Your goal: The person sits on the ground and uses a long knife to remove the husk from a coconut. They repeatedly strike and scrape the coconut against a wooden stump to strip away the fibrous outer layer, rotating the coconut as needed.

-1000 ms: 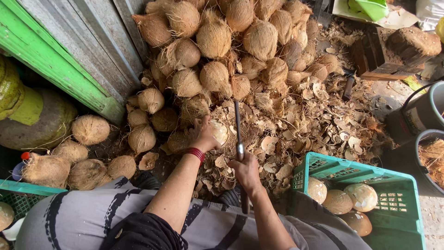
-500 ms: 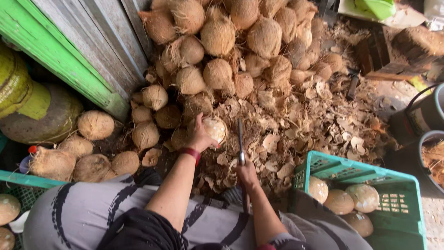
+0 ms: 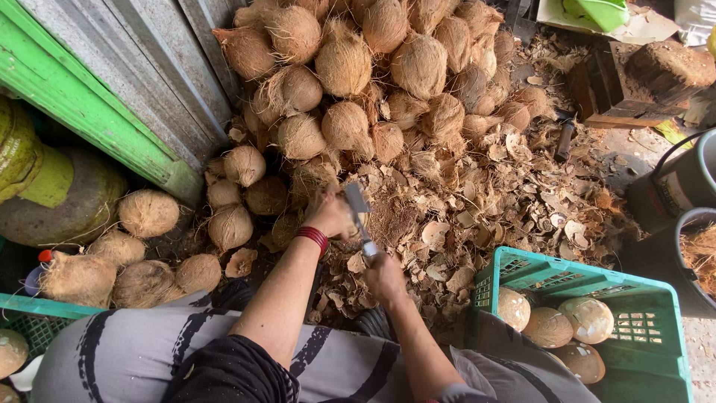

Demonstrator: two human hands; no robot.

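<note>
A huge pile of husked coconuts point(image 3: 350, 67) fills the top middle, stacked against a grey corrugated metal wall point(image 3: 149, 67) with a green painted beam point(image 3: 82, 112) running along its bottom edge. Below the pile the ground is covered in a wide spread of broken husk and shell chips point(image 3: 507, 201). Bottom right sits a green plastic crate point(image 3: 597, 298) with a few peeled, pale coconuts point(image 3: 548, 326) inside. To the right of that are two dark buckets point(image 3: 682, 246), the lower one looks like it has fibre in it. Upper right there's a chunk of wood block point(image 3: 664, 67). On the left, a smaller bunch of loose coconuts point(image 3: 149, 213) lies on the ground next to a big round greenish-yellow container point(image 3: 45, 194), and another green crate point(image 3: 30, 317) peeks in at the bottom left corner.

The person sits low with grey striped trousers point(image 3: 134, 351) across the bottom. Their left hand point(image 3: 328, 213), red band point(image 3: 313, 237) on the wrist, is wrapped around a coconut point(image 3: 339, 224) held just in front of the pile, mostly hidden by the fingers. Right hand point(image 3: 384, 277) is closed tight on the handle of a knife point(image 3: 358, 213), blade angled up and touching the coconut in the other hand. Hands are close together, just above the chips.
</note>
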